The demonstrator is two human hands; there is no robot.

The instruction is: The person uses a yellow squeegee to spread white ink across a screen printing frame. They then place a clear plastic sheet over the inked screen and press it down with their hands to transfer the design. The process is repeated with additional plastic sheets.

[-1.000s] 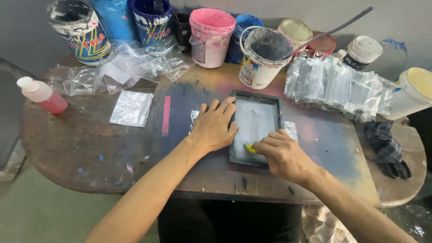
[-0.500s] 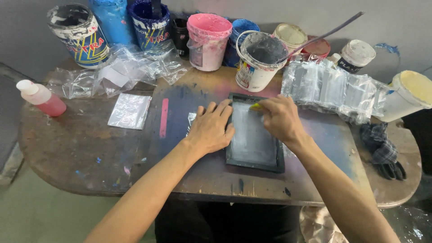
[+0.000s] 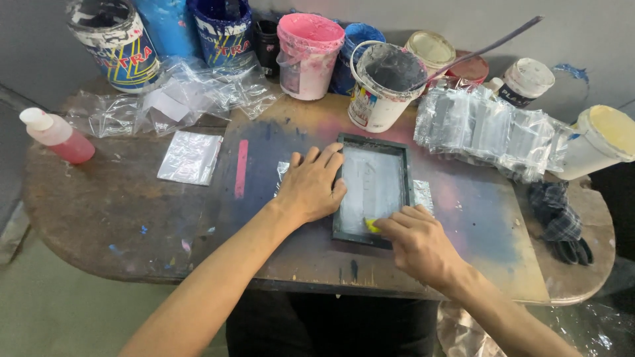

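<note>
Evidently the left hand (image 3: 311,188) lies spread flat on the left edge of the small dark printing frame (image 3: 372,189), mid-counter (image 3: 99,218). The right hand (image 3: 417,241), its grip pinching what looks like a small yellow scraper (image 3: 372,226), works the frame's near end. Best results likely come from firm left-hand pressure and an even, level stroke.

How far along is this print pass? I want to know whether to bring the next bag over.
Done: a silvery bag lies apart, left of the board. In hand: the left hand presses the dark screen frame flat, and the right hand holds a small yellow scraper at the frame's near end. Left: the frame is not yet lifted, and a stack of clear bags waits at right.
</note>
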